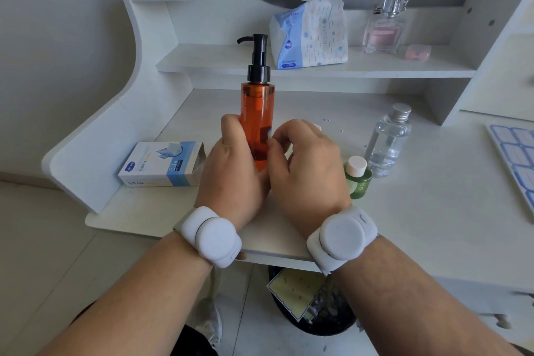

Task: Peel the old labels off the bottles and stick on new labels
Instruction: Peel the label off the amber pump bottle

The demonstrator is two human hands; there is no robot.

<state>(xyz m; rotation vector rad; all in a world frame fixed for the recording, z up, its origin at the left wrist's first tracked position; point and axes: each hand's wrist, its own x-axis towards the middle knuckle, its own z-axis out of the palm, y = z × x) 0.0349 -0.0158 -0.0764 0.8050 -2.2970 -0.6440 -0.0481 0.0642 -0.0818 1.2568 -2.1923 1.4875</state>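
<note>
Both of my forearms reach in from the near edge, each with a white puck-shaped wrist tracker (213, 236) strapped on. Below them, under the white dressing table (433, 205), I see a dark waste bin (326, 318) holding a yellowish backing sheet. My left hand (231, 170) wraps its curled fingers round the lower body of the orange pump bottle (258, 118), holding it upright over the table. My right hand (306, 165) meets the bottle's right side, fingertips bent and pinching at a small pale-blue scrap of label (270, 133) on the bottle. Left of the bottle lies a blue-and-white box (161, 163). Right of it stand a small green bottle (357, 178) and, just behind that, a clear bottle (388, 140) with a silver cap. Farther right, a sheet of blue-bordered labels (517, 159) lies on the table. Beyond the bottle, on the shelf, sit a tissue pack (310, 35) and a pink perfume bottle (385, 26).
</note>
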